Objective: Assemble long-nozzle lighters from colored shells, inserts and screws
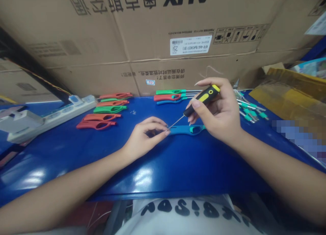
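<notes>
My right hand [219, 112] is closed round the black and yellow handle of a screwdriver [203, 98], whose thin shaft slants down to the left. Its tip meets the pinched thumb and finger of my left hand [146, 134]; whatever lies between those fingertips is too small to make out. Just beyond the fingertips, a blue lighter body [182, 130] with a turquoise trigger lies on the table, its left end touching or right beside my left hand. Part of its right end is hidden behind my right hand.
Red, orange and green lighter casings [109, 110] lie at the left, near tiny pins [133, 112]. Lighters with metal tubes [168, 96] lie at the back. Loose tubes with turquoise parts [251, 111] are piled right. A power strip [53, 121] and large cardboard box [150, 34] border the blue table [178, 170].
</notes>
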`<state>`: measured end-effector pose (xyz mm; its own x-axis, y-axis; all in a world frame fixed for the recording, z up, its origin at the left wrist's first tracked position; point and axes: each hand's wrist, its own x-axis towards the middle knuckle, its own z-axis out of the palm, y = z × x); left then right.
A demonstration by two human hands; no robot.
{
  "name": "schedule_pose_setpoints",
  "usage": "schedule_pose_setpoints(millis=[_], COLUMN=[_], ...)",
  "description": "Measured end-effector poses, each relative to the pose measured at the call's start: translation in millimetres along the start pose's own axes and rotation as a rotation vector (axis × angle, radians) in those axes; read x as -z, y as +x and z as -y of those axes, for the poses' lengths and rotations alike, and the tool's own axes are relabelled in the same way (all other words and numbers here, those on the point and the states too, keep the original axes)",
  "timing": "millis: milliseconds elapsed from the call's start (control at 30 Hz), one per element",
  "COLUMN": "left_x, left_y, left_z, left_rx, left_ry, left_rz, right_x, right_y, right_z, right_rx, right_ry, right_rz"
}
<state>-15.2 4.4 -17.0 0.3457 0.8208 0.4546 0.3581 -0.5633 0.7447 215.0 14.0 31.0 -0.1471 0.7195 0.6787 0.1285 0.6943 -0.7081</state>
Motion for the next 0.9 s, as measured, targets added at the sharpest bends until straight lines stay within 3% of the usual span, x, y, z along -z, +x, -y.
schedule_pose_setpoints(millis=[333,633,900], left_x=[-1.3,-0.6,-1.8], left_y=[-1,1,1], left_z=[4,9,14], left_rx=[-0.025,-0.014,-0.035], left_ry=[0.011,0.219,0.253], left_rz=[0.028,0.2,0.238], right_x=[1,3,5], right_y=[-2,-6,-7], right_z=[0,-6,-7], right_rx=[-0.022,0.015,0.054], right_ry=[0.018,-0.114,-0.219], right_rz=[0.012,0.048,0.096])
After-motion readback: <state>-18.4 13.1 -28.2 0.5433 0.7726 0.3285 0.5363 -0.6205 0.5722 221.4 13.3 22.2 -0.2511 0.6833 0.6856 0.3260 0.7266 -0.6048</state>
